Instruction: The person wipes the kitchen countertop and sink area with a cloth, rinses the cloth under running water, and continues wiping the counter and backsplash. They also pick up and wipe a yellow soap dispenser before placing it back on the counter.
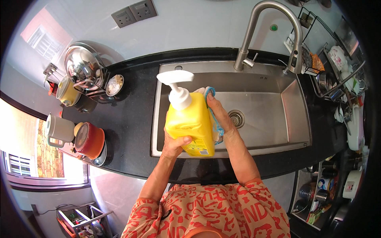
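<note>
A large yellow pump bottle [190, 119] with a white pump head [180, 96] is held up above the left part of the stainless steel sink [259, 102]. My left hand [174, 145] grips it low on its left side, thumb across the label, which bears writing. Against the bottle's right side, my right hand [219, 113] presses a cloth with a blue edge [218, 131]. Most of the cloth is hidden between palm and bottle. The fingers of both hands are largely out of sight behind the bottle.
A tall pull-down faucet [247, 35] rises behind the sink. On the black countertop [131, 119] at left stand a rack with a metal lid [84, 67], a small bowl [114, 84], a red pot [90, 139] and a light jug [59, 129]. A dish rack [336, 74] with crockery is at right.
</note>
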`<state>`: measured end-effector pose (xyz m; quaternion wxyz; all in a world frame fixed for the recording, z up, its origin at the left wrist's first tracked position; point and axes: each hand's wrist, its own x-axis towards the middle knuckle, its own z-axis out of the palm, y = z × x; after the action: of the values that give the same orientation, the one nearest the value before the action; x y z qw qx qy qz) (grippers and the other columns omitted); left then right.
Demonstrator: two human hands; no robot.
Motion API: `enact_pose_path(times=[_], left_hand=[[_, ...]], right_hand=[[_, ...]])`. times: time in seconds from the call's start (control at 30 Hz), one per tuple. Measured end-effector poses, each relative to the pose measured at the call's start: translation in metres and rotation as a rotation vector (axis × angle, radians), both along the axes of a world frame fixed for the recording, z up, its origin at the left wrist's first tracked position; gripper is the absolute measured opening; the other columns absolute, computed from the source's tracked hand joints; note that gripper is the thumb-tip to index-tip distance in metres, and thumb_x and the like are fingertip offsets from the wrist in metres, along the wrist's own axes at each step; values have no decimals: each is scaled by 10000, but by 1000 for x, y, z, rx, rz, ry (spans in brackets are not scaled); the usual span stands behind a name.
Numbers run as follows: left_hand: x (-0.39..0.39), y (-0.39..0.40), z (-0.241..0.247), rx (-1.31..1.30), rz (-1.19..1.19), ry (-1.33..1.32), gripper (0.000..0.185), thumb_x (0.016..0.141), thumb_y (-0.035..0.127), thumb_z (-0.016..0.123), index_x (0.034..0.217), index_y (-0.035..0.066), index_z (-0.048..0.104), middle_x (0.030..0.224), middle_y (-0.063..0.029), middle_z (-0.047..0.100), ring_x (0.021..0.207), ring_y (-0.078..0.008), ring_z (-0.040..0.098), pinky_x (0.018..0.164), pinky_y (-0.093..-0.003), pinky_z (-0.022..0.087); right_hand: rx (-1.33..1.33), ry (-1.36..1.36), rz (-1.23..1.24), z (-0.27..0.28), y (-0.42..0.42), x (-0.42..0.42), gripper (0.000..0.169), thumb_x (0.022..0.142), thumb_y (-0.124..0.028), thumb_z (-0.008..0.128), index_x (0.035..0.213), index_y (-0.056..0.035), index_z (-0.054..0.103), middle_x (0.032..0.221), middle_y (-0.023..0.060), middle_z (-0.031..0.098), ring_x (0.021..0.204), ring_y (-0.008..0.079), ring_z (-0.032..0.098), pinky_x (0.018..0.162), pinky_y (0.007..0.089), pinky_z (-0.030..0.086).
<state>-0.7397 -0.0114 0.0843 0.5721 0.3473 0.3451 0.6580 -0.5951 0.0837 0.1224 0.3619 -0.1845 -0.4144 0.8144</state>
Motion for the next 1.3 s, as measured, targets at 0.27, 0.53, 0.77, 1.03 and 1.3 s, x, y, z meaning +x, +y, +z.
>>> enact_pose_path(times=[0.27, 0.53, 0.77, 1.03, 1.3], left_hand=[[-5, 6, 0, 29, -12, -107, 693, 617, 202, 782, 1238, 21, 532, 1112, -107, 646, 1012, -220, 629, 927, -351, 482], [-15, 9, -11, -7, 95, -193, 598, 716, 285, 743, 1218, 23, 552, 1094, -123, 662, 969, -252, 653, 872, -371, 521], [-50, 12, 11, 61, 423, -18, 568, 755, 286, 730, 1215, 17, 534, 1077, -92, 649, 976, -220, 638, 875, -358, 507], [-126, -14, 8, 71, 851, 141, 652, 735, 146, 740, 1280, 71, 390, 1136, -95, 550, 1058, -228, 552, 939, -384, 442], [-191, -26, 1, -25, 1064, 549, 722, 721, 187, 750, 1311, 52, 355, 1145, -97, 503, 1090, -232, 510, 961, -390, 408]], right_hand=[[72, -193, 31, -30, -11, 9, 622, 975, -547, 357, 1182, -5, 582, 1102, 73, 627, 972, 112, 587, 846, 246, 450], [-224, -96, 16, -67, -22, -4, 643, 973, -552, 359, 1217, 4, 568, 1117, 94, 624, 1035, 141, 573, 879, 258, 443], [375, -806, -94, -111, -41, 5, 619, 966, -560, 366, 1112, -7, 604, 977, 106, 641, 915, 192, 574, 813, 346, 442], [-98, -207, -196, -90, 0, -9, 284, 922, -167, 443, 1180, -72, 515, 1061, 58, 569, 987, 150, 567, 897, 306, 459], [69, -329, -361, -29, 76, -123, 661, 810, -24, 589, 1389, -42, 270, 997, 116, 561, 853, 180, 595, 702, 330, 515]])
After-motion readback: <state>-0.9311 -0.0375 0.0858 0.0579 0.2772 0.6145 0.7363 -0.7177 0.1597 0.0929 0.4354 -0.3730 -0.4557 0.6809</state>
